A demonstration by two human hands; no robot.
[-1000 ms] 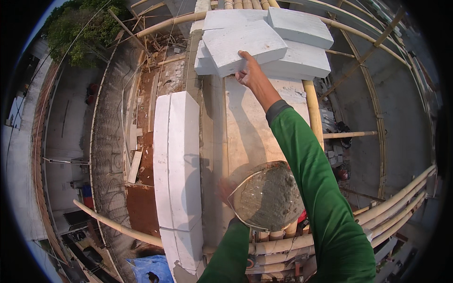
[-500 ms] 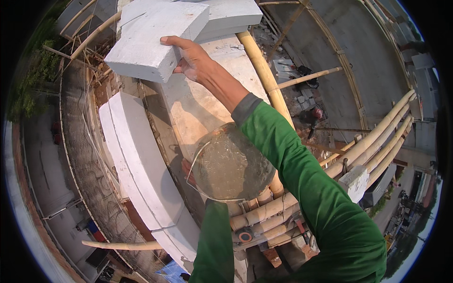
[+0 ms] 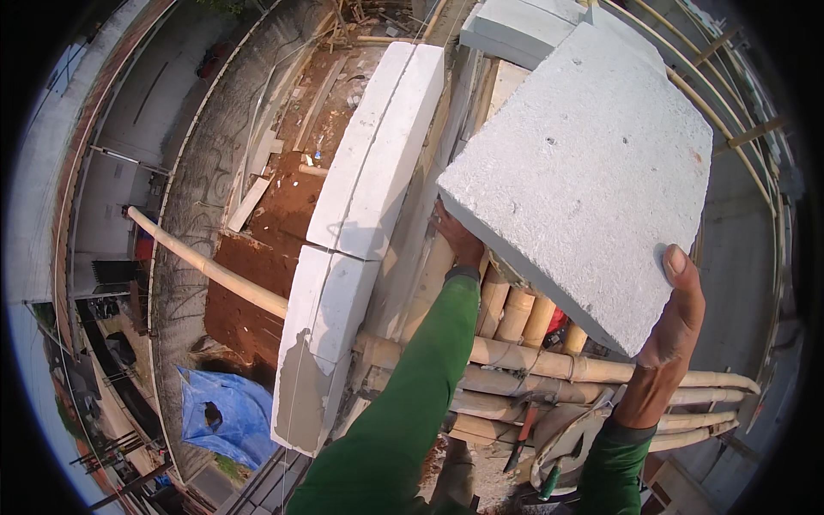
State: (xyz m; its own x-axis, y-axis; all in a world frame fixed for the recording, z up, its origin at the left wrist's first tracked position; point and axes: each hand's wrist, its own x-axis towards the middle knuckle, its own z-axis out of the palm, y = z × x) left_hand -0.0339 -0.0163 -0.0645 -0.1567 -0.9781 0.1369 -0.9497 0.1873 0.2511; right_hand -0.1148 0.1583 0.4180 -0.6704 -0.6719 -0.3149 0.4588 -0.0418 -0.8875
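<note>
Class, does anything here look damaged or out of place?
Yes: the crumpled blue tarp, lower left, has a dark patch, possibly a tear. A grey smear stains the near end of the otherwise white wall.

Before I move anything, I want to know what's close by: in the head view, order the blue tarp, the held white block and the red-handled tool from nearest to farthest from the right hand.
1. White block: touching the right hand.
2. Red-handled tool: lower left of the hand, by the bamboo poles.
3. Blue tarp: far left.
</note>
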